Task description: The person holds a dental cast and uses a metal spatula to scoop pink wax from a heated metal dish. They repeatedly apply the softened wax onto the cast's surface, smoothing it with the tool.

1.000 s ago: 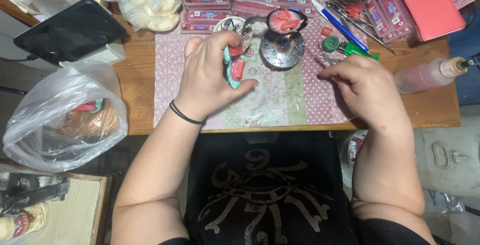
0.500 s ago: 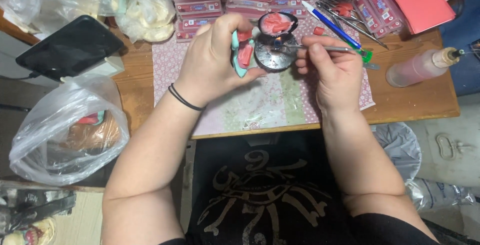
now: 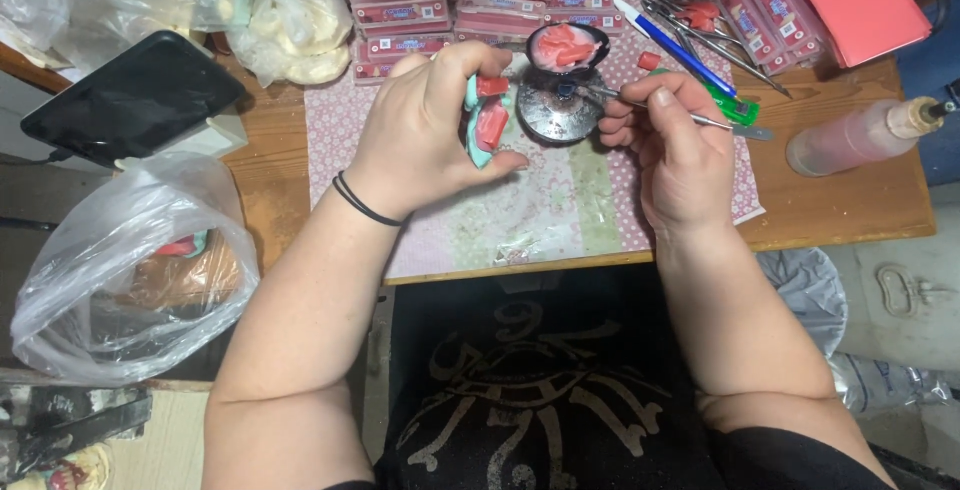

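My left hand [image 3: 425, 130] grips a small teal object with red wax on it [image 3: 488, 125], held upright over the patterned mat [image 3: 520, 220]. My right hand [image 3: 675, 145] pinches a thin metal tool [image 3: 720, 122] whose tip reaches toward the round metal stand [image 3: 555, 110]. On that stand sits a small dark bowl of pink-red wax [image 3: 566, 47]. The two hands are close together, either side of the stand.
Stacked pink wax boxes [image 3: 400, 10] and loose metal tools with a blue pen [image 3: 675, 40] lie at the desk's back. A black tablet [image 3: 130, 98] rests left, a clear plastic bag [image 3: 120, 270] hangs below it, and a pink-liquid bottle [image 3: 860, 135] lies right.
My right hand came up from the mat's right edge, took the metal tool and brought its tip to the stand. My left hand lifted the teal object slightly toward the bowl.
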